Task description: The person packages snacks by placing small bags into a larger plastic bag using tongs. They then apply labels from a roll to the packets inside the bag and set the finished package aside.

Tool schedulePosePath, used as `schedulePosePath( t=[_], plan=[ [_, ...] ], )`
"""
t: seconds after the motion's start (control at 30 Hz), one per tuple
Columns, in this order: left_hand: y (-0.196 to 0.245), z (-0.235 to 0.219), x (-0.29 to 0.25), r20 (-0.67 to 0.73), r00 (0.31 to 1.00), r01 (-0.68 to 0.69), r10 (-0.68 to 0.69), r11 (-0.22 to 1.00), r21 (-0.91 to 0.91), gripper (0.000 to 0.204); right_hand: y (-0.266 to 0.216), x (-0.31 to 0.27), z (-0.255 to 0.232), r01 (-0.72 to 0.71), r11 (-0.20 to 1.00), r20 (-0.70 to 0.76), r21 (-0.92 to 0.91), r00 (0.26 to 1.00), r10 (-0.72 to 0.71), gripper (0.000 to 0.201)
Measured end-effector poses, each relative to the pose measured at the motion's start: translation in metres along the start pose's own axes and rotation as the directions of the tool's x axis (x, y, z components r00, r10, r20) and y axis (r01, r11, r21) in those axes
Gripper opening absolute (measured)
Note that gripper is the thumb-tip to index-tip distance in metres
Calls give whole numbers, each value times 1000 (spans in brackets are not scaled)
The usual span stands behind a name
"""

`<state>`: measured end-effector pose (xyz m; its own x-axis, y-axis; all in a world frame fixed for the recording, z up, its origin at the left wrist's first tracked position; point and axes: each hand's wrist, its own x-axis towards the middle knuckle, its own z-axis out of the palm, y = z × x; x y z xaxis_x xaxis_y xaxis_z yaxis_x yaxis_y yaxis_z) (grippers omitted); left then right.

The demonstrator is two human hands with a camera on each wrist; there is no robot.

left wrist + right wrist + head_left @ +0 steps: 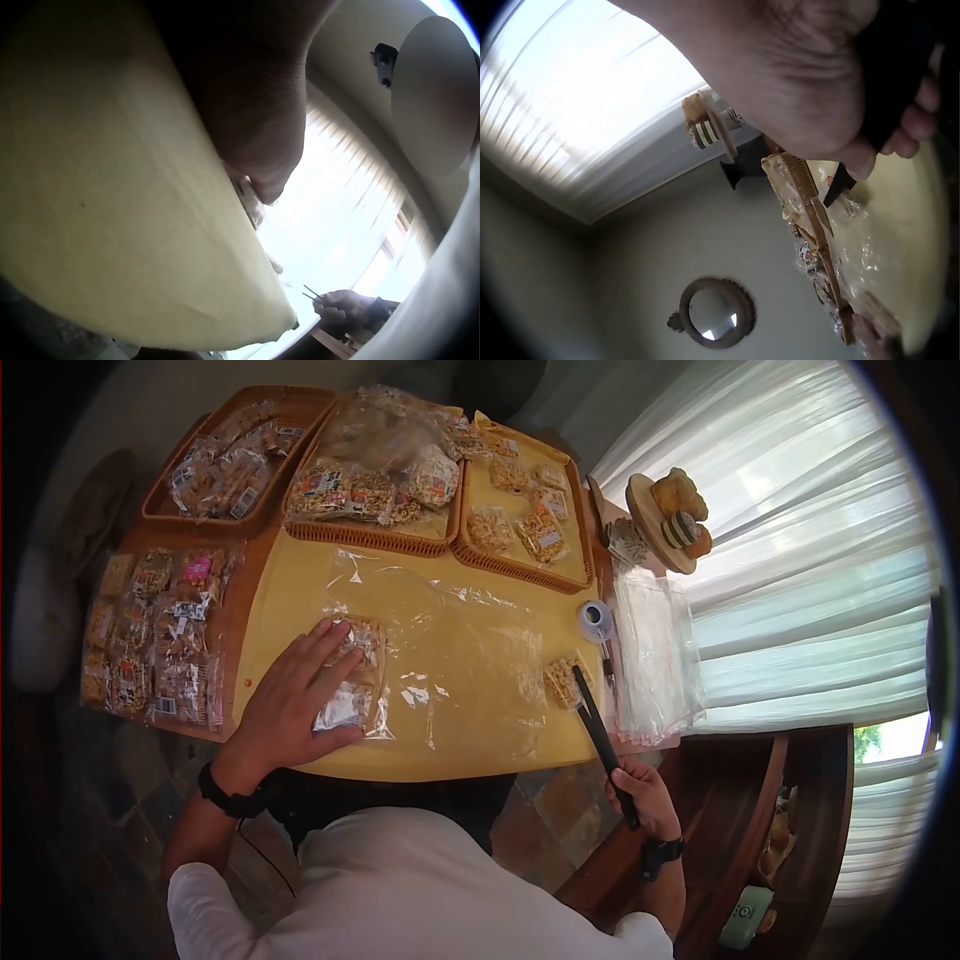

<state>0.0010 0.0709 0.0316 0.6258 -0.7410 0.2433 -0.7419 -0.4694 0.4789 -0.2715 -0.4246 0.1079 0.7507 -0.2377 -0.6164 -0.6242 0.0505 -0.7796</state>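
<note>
My left hand (295, 695) lies flat, fingers spread, over wrapped snack pieces (365, 645) under a large clear plastic bag (450, 650) on the yellow tabletop. Low on the right, my right hand (645, 795) grips long black tongs (600, 735). Their tips overlap a single pale, crumbly snack piece (562, 682) beside the bag's right end. In the right wrist view my fingers (907, 135) wrap round the black handle. The left wrist view shows the right hand (341, 304) from afar, with two thin tong arms pointing out of it.
Behind stand three wicker baskets of wrapped snacks: left (155, 510), middle (380, 540) and right (520, 570). Filled snack bags (155, 640) lie at left. A stack of clear bags (655, 660), a small white round container (596, 618) and a pen (607, 663) are at right.
</note>
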Motion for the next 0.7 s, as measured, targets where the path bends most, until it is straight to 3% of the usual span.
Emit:
schedulePosePath(
  t=[0.13,0.3,0.5,0.7],
  plan=[
    [0,-1,0,-8,1000,2,-2,1000,-10,92,-12,24,11,-45,998,60,-50,997,48,20],
    [-1,0,-1,-1,1000,-27,27,999,21,92,-60,88,34,17,969,251,-247,967,47,23],
    [-3,0,-2,-23,998,-54,54,998,11,92,-107,155,74,130,942,417,-308,909,11,25],
    [-4,1,-2,-22,999,-50,50,999,-3,93,-115,161,81,225,887,389,-403,920,-56,24]
  ],
)
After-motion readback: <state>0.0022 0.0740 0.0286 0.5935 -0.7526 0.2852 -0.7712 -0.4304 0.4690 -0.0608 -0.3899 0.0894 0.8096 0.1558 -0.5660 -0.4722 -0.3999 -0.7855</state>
